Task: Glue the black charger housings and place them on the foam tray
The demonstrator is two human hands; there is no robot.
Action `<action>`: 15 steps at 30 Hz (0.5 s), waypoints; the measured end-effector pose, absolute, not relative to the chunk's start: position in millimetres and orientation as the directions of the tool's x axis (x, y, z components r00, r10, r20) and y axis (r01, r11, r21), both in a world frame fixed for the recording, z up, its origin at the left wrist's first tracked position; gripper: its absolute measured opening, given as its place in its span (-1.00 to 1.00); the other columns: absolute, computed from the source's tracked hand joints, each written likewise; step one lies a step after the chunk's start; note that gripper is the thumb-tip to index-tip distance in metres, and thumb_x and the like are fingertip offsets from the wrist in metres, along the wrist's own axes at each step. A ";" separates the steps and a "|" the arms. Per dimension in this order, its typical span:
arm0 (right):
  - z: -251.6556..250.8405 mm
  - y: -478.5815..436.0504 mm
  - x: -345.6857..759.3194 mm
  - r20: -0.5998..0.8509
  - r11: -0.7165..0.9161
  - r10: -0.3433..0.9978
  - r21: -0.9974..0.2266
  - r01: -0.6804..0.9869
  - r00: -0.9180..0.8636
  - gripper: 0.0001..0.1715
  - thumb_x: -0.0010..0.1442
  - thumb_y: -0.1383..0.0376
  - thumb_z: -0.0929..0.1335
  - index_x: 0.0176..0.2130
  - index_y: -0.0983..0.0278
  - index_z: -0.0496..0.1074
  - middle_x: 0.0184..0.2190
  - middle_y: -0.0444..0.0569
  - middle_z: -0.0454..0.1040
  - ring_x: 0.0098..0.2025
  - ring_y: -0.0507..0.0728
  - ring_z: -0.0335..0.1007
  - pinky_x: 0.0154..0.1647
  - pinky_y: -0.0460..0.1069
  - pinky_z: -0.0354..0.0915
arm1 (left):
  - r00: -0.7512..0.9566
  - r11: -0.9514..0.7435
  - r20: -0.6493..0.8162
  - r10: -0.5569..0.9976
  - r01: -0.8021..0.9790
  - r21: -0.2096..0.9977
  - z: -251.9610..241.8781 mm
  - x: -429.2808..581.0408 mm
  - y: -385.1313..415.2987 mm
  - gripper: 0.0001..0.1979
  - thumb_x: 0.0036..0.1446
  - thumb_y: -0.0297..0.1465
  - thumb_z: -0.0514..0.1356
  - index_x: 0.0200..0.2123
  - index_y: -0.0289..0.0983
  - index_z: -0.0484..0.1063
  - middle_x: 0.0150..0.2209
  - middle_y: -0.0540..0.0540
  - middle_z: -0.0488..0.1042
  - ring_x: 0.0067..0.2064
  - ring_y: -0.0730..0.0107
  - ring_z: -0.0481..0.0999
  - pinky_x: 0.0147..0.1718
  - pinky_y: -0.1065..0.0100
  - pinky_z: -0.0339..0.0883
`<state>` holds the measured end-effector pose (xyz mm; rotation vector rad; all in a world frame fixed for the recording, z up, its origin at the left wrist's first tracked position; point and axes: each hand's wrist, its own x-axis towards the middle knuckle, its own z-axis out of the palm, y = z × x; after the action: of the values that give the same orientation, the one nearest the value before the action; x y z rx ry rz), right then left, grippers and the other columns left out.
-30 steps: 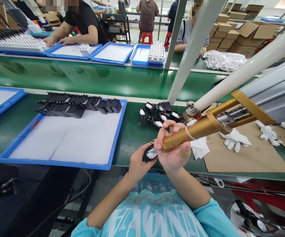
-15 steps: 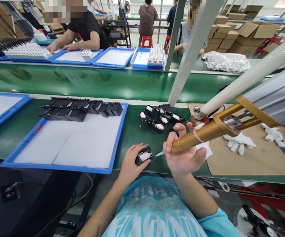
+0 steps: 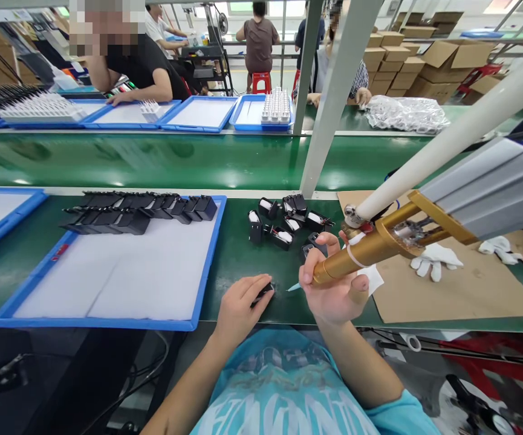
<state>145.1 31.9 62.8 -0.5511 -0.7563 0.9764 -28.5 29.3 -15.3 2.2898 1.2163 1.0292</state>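
- Black case (image 3: 265, 292), gripped in our left hand (image 3: 239, 304) at the green bench (image 3: 236, 257); we judge it light, rigid, best held by its side walls.
- Our right hand (image 3: 334, 297) grips the gold dispenser (image 3: 357, 257), nozzle (image 3: 294, 287) just beside the case.
- Beyond lie loose cases (image 3: 255, 231).

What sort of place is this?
Probably a factory assembly line: black casings in rows on a blue tray, a gold dispenser-like tool in the right hand, and a co-worker across the way.
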 end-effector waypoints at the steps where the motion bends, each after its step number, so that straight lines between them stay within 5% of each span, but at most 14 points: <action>1: 62.1 32.0 146.0 0.320 0.465 0.882 -0.709 -0.530 0.346 -0.57 0.10 -0.13 0.30 -0.15 0.04 0.33 -0.14 -0.12 0.27 -0.59 -0.06 0.26 -0.82 -0.14 0.14 | 0.372 -0.590 0.463 0.805 0.586 0.555 -15.0 -28.4 28.0 -0.78 0.23 -0.40 0.19 -0.05 -0.20 0.47 -0.12 -0.10 0.60 -0.12 0.30 0.59 -0.09 0.29 0.44; 6: 58.8 32.6 149.5 0.321 0.470 0.880 -0.694 -0.545 0.349 -0.55 0.11 -0.12 0.31 -0.10 0.05 0.32 -0.13 -0.10 0.26 -0.57 -0.05 0.28 -0.82 -0.13 0.14 | 0.391 -0.592 0.458 0.799 0.646 0.481 -16.9 -23.8 26.2 -0.81 0.26 -0.42 0.16 -0.06 -0.23 0.43 -0.13 -0.10 0.59 -0.13 0.34 0.57 -0.12 0.35 0.44; 15: 56.7 31.5 153.3 0.314 0.461 0.884 -0.704 -0.540 0.346 -0.53 0.10 -0.15 0.30 -0.15 0.09 0.36 -0.12 -0.09 0.29 -0.58 -0.05 0.29 -0.82 -0.12 0.16 | 0.376 -0.496 0.438 0.816 0.845 0.199 -25.2 -3.1 18.3 -0.79 0.23 -0.37 0.17 -0.08 -0.22 0.47 -0.10 -0.15 0.58 -0.14 0.13 0.50 -0.20 0.21 0.37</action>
<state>153.3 31.5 56.7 -0.5375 -0.7467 0.9841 -3.1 18.3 -25.2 2.6532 1.6040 0.7902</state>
